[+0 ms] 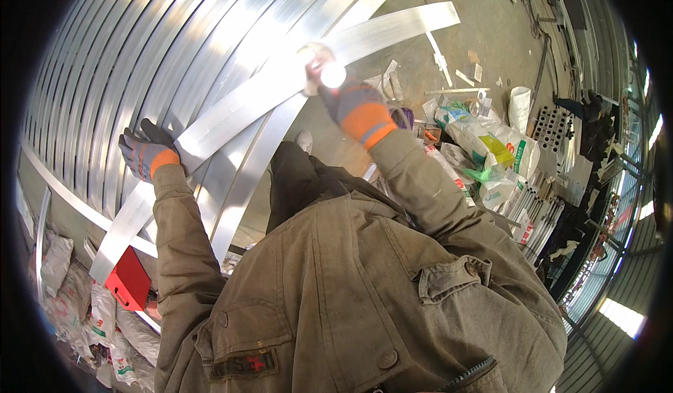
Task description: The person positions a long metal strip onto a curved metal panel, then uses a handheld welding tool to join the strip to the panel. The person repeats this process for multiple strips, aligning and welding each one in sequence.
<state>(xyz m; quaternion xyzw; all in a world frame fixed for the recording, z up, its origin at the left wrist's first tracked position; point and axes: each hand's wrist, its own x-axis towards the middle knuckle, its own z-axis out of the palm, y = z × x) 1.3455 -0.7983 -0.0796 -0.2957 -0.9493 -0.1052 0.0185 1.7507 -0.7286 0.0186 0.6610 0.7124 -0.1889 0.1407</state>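
A long flat silvery metal bar (245, 113) lies slantwise across a row of parallel metal bars (140, 57). My left hand (148, 151), in a grey glove with an orange cuff, rests beside the slanted bar with its fingers spread over the metal. In the matching glove, my right hand (357, 109) is closed on a pale round thing (313, 58) at the slanted bar's surface. Glare and motion blur hide what kind of thing it is. Another flat bar (256, 158) runs under the slanted one.
Plastic bags and scraps (484, 144) lie on the floor to the right, near bundled rods (529, 207). White sacks (70, 281) and a red box (130, 281) are at lower left. A panel with round holes (554, 127) stands farther right.
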